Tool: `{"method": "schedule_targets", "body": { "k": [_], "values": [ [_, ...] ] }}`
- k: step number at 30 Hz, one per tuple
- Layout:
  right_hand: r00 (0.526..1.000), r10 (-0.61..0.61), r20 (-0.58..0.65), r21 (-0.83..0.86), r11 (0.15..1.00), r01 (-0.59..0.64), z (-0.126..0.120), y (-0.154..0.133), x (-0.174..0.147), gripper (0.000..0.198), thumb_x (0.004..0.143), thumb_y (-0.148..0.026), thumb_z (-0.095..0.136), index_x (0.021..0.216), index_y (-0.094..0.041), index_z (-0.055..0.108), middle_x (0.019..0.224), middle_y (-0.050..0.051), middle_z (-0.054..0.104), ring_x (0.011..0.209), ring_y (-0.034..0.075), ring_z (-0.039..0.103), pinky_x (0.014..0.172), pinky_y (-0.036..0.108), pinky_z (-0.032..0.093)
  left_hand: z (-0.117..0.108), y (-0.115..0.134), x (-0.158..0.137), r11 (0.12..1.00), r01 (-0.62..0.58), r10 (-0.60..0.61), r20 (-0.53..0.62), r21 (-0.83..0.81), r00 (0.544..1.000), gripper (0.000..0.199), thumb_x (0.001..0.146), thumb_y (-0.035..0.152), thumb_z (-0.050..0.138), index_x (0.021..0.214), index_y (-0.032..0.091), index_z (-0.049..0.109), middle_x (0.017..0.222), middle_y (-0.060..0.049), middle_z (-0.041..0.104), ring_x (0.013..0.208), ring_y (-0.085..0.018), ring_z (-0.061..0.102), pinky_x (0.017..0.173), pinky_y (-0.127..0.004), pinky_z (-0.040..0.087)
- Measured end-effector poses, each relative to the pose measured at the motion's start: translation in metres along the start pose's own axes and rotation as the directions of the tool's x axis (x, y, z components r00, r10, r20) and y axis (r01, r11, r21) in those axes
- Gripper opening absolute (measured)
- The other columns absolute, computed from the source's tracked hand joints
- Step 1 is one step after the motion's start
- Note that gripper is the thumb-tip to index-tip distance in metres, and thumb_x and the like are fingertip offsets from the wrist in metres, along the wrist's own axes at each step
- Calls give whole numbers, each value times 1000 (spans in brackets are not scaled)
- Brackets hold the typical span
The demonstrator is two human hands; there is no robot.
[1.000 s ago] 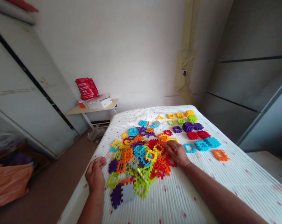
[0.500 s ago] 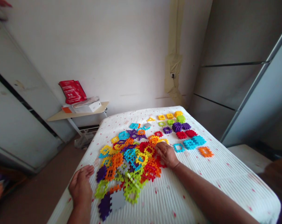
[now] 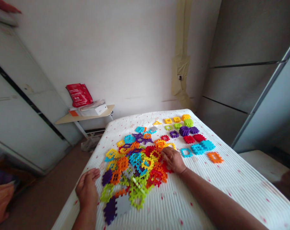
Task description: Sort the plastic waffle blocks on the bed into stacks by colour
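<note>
A heap of colourful plastic interlocking tiles lies on the table, some solid and some open frames. My right hand rests at the heap's right edge, its fingers bent together and pointing down among red and orange tiles. A red tile shows partly beneath it. What the fingertips grip, if anything, is hidden. On the heap's left side, my left hand holds nothing visible, its fingers loosely bent, near a purple tile and a green frame tile.
Tiles stand grouped by colour at the right: yellow, green, purple, red, blue and orange. A white dotted cloth covers the table. Behind stands a small side table with a red bag.
The view has shifted slightly, so everything sits a little further right. Both hands keep nearly the same places beside the heap, and no tile has visibly moved.
</note>
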State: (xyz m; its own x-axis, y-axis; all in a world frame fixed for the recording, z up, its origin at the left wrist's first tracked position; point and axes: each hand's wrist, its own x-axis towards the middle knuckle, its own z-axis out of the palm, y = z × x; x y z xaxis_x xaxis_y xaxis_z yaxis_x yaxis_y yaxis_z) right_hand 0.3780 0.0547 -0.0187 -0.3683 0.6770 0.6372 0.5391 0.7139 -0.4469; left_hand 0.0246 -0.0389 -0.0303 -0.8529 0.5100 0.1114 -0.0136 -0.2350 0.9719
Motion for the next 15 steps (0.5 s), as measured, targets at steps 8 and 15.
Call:
{"method": "schedule_targets", "body": {
  "k": [8,15],
  "values": [
    [989,-92,118,23,996,90,3,0,-5,34,96,-31,33,76,-19,58,71,5,59,68,16,55,64,27,43,2,-6,19,989,-64,62,18,132,998,28,67,39,61,79,13,63,71,-2,65,65,-17,61,63,-31,49],
    [988,-20,150,111,994,3,2,3,-6,31,95,-32,35,79,-20,59,72,5,61,66,15,57,61,26,45,42,0,62,959,-168,131,166,228,977,34,85,35,56,113,15,56,111,-8,59,95,-20,59,81,-40,51]
  ]
}}
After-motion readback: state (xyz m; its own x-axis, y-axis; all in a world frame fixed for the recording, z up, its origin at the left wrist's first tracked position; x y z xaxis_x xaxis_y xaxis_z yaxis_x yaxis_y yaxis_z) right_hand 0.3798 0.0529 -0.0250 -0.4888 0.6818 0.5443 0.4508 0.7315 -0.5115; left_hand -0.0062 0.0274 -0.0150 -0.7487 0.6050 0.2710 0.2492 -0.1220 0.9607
